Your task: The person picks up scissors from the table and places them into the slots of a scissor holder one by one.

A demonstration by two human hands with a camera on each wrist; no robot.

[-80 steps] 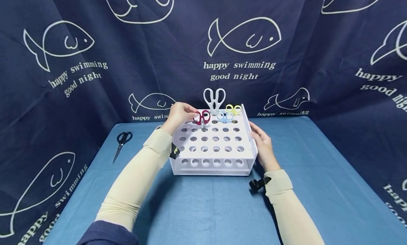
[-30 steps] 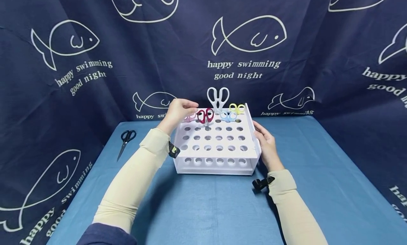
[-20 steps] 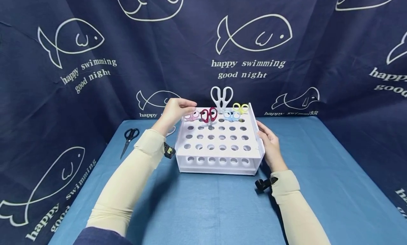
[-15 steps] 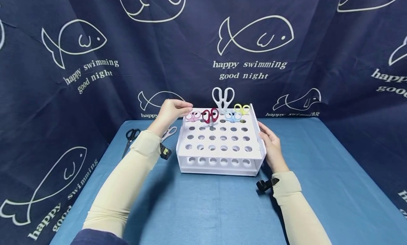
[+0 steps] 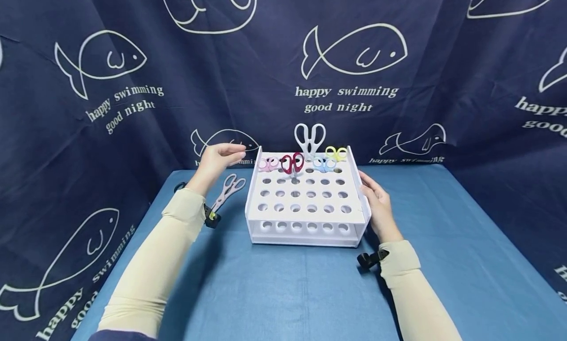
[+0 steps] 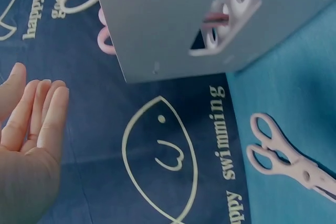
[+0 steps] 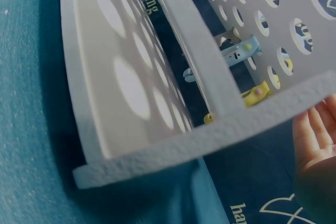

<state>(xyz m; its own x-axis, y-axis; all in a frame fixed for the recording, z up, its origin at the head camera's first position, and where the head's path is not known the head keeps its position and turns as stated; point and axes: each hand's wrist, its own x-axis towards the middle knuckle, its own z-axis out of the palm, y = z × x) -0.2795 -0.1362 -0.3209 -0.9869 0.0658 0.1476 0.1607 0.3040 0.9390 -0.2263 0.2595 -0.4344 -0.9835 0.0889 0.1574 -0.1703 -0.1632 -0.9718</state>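
Observation:
A white rack with rows of round holes stands mid-table. Along its back, several scissors stand handles up: pink, dark red, large white, light blue and yellow. My left hand is in the air left of the rack, holding nothing, thumb and fingers apart in the left wrist view. Below it lies a pair of pale pink scissors on the table. My right hand rests against the rack's right side panel, its fingers fairly straight in the right wrist view.
Black-handled scissors lie at the table's left, mostly hidden behind the left forearm. A dark blue curtain with white fish drawings hangs behind the blue table. Each wrist wears a small black camera.
My left hand first holds the red scissors in the rack, then lets go and moves left away from it, uncovering the pink ones in the rack. The right hand stays at the rack's side.

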